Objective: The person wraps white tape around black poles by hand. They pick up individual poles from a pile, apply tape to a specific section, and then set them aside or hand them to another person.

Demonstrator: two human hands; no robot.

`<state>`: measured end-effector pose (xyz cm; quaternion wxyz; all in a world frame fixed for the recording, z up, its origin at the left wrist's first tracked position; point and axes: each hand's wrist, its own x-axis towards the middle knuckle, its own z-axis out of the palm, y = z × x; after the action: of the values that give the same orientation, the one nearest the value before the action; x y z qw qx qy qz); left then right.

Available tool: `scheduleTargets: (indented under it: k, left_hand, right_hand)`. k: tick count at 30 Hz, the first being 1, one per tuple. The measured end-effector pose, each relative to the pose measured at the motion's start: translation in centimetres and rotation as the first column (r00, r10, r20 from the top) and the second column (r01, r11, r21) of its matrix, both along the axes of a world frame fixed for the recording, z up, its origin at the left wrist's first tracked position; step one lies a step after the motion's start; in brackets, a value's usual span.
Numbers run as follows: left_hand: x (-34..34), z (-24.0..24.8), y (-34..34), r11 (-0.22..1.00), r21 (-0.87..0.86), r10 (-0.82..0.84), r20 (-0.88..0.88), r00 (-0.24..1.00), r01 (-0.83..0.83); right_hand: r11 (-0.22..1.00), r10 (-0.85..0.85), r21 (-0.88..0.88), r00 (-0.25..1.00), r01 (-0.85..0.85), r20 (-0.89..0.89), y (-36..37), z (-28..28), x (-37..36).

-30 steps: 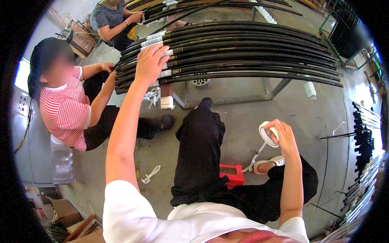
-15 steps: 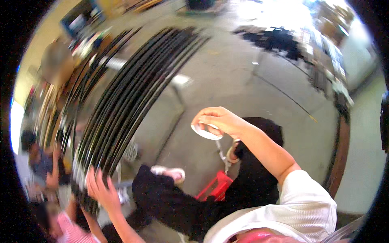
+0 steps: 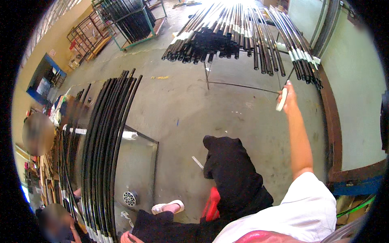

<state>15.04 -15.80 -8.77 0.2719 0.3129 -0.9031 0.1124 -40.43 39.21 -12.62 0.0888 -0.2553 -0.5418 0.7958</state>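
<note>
At the left, a seated co-worker is partly seen beside a row of long black rods, which carry white bands near their lower ends. Just to the right of these bands, at the bottom edge, we see our left hand; it is cut by the edge, so we cannot tell if its fingers are spread or pressed together. Next come a round grille on the floor, our pale shoe and a red stool. Farther away, many dark poles lie on a metal stand. At the right, our arm is stretched forward, and the right hand holds a white tape roll, its fingers bent around it, near the ends of banded poles. Beyond stands a pale green wall.
</note>
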Motion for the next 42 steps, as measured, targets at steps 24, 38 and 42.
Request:
scheduleTargets:
  k: [24,38,42]
  left_hand:
    - [-2.6,2.1,2.9,0.994,-0.075,-0.056,0.283,0.958,0.081]
    - [-24.0,7.6,13.7,0.271,0.672,-0.505,-0.510,0.697,0.689]
    - [-25.2,9.5,15.1,0.140,0.553,-0.535,-0.656,0.532,0.822]
  right_hand:
    - [0.956,0.183,0.261,0.965,-0.131,-0.189,2.3,1.8,-5.1]
    - [0.738,0.634,0.605,0.612,-0.298,-0.473,-20.2,8.2,15.1]
    - [0.547,0.824,0.520,0.313,-0.657,-0.472,-28.0,9.1,21.6]
